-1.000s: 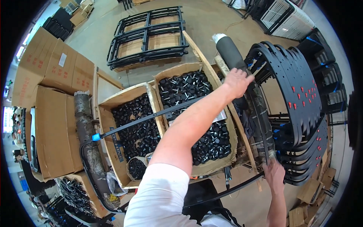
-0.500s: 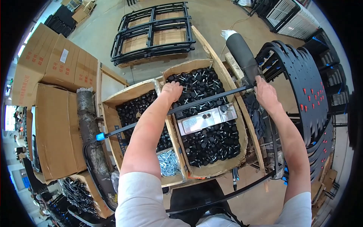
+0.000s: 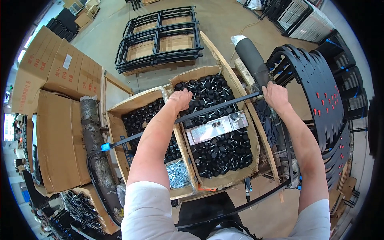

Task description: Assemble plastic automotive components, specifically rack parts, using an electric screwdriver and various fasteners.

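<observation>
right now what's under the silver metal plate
Black-capped bolts show around the silver metal plate inside the cardboard box; whatever lies directly beneath the plate is covered.

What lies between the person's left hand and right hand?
In the head view: black knobs in a cardboard box, a wooden slat, and a black bar reaching the right hand.

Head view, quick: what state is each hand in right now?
Left hand: curled over the black-capped bolts; whether it holds one cannot be told.
Right hand: closed on the black frame near its corner.
</observation>
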A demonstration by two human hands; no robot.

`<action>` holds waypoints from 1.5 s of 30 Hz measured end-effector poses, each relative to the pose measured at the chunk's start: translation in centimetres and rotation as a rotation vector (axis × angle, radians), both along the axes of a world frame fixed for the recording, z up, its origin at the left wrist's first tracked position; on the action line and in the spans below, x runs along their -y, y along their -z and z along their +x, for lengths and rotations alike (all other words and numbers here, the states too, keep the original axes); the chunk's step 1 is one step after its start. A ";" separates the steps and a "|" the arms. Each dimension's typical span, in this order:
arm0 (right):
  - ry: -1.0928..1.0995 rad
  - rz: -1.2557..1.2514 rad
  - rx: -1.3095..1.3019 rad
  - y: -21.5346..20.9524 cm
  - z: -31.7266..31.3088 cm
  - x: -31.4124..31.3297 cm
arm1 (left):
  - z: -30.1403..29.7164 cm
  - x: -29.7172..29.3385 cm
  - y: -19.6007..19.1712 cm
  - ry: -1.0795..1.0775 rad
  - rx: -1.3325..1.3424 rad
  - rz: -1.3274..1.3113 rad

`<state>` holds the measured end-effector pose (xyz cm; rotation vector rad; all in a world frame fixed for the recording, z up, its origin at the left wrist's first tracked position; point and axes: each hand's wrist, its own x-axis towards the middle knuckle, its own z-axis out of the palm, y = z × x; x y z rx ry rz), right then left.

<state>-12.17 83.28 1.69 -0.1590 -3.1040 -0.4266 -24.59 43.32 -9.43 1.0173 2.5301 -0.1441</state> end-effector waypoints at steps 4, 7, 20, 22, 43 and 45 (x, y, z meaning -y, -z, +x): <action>0.023 -0.086 0.037 -1.3 -0.1 0.8 | -0.3 1.3 -0.4 -0.112 0.009 0.158; 0.017 -0.127 0.003 -0.9 -0.5 0.8 | -1.0 1.6 0.8 -0.074 0.084 -0.031; 0.134 -0.204 0.007 -0.9 0.2 0.9 | 0.0 0.3 1.1 -0.022 0.018 -0.100; 0.144 -0.207 0.022 -0.6 0.0 0.9 | 0.5 0.9 1.0 -0.003 -0.017 0.049; -0.151 -1.067 0.126 0.6 -3.5 20.9 | 4.6 1.4 -6.6 -1.075 1.019 1.242; -0.107 -1.219 0.170 1.6 -4.2 21.5 | 4.7 1.9 -6.3 -1.033 0.975 1.245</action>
